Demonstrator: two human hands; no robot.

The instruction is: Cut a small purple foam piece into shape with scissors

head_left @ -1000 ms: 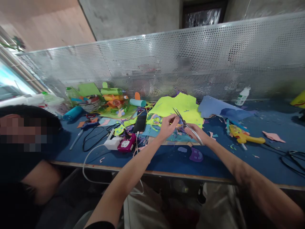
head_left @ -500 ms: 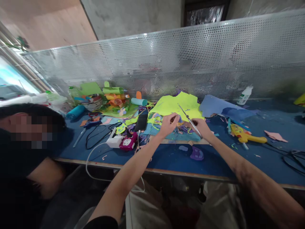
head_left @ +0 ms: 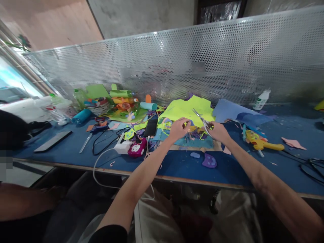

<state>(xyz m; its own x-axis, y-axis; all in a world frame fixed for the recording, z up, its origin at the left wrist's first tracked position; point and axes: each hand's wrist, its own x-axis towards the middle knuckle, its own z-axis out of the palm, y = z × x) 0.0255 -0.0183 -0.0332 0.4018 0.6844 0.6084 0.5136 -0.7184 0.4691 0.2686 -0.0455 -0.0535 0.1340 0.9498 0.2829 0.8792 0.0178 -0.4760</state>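
Observation:
My left hand [head_left: 180, 128] is closed in a pinch on a small blue-purple piece [head_left: 190, 123] over the heap of cut scraps. To its right, my right hand [head_left: 219, 131] grips silver scissors [head_left: 202, 118], whose blades point up and left, slightly apart. Behind both hands lies a bright yellow-green sheet [head_left: 182, 107]. Under them are a teal sheet [head_left: 182, 143] and many small colored scraps. Closer to the table's front edge, a purple cut shape [head_left: 209, 161] lies beside a small pale blue piece [head_left: 194, 155].
A yellow glue gun [head_left: 265, 145] and a white bottle [head_left: 262, 100] stand out on the right. Left are a phone [head_left: 151, 127], a magenta plug adapter [head_left: 137, 148] with cables, and a basket [head_left: 99, 107]. A person's arm [head_left: 22, 202] is at far left.
The scissors have opened and turned, and my right hand has risen slightly. The person at left has moved away leftward, uncovering a flat dark device on the table.

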